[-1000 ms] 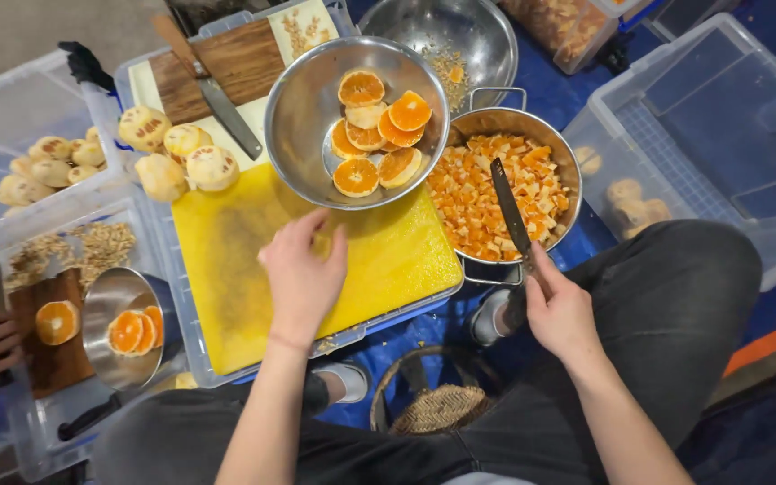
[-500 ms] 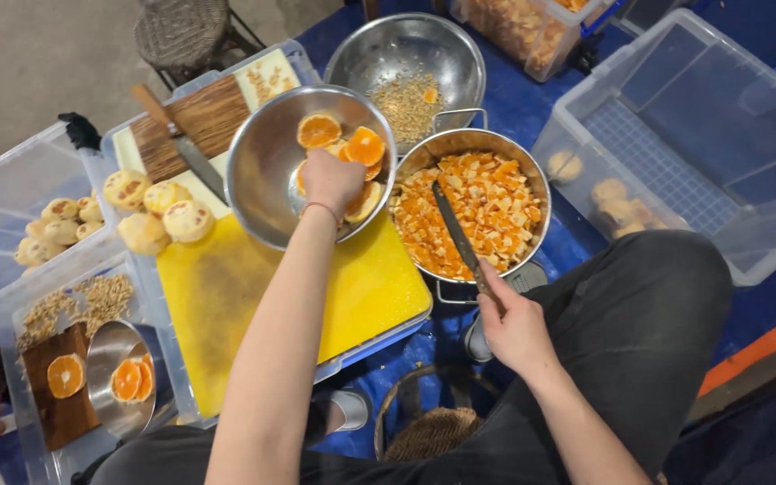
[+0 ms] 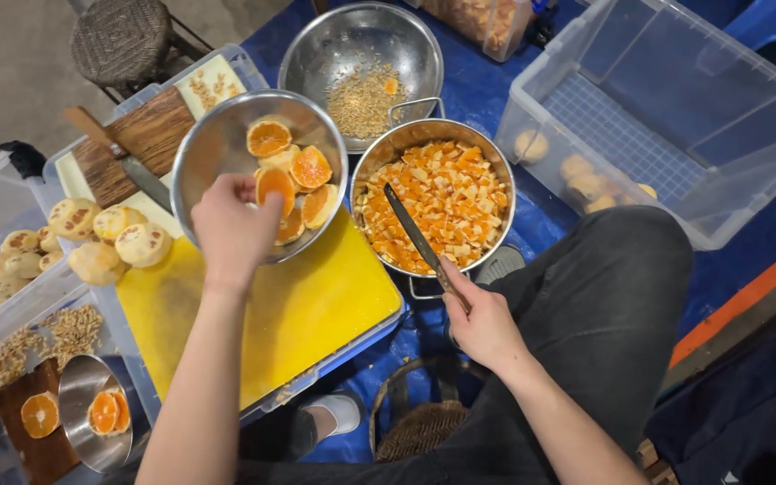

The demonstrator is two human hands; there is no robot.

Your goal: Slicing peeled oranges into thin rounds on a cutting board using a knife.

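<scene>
My left hand [image 3: 231,224] is closed on an orange half [image 3: 276,186] at the near rim of a steel bowl [image 3: 217,144] that holds several orange halves. The bowl rests on the far edge of a yellow cutting board [image 3: 316,310]. My right hand [image 3: 482,323] grips a dark knife [image 3: 415,235] by its handle, with the blade lying over a steel pot [image 3: 388,153] full of chopped orange pieces. The pot stands just right of the bowl.
A second steel bowl [image 3: 316,54] with seeds sits behind. Peeled oranges [image 3: 105,238] lie left of the board beside a wooden board with another knife [image 3: 136,171]. A clear plastic crate [image 3: 675,99] stands at right; a small bowl with orange halves [image 3: 92,413] at lower left.
My left hand went from the yellow board up into the bowl and has drawn back to its near rim with an orange half. My right hand and knife have barely moved.
</scene>
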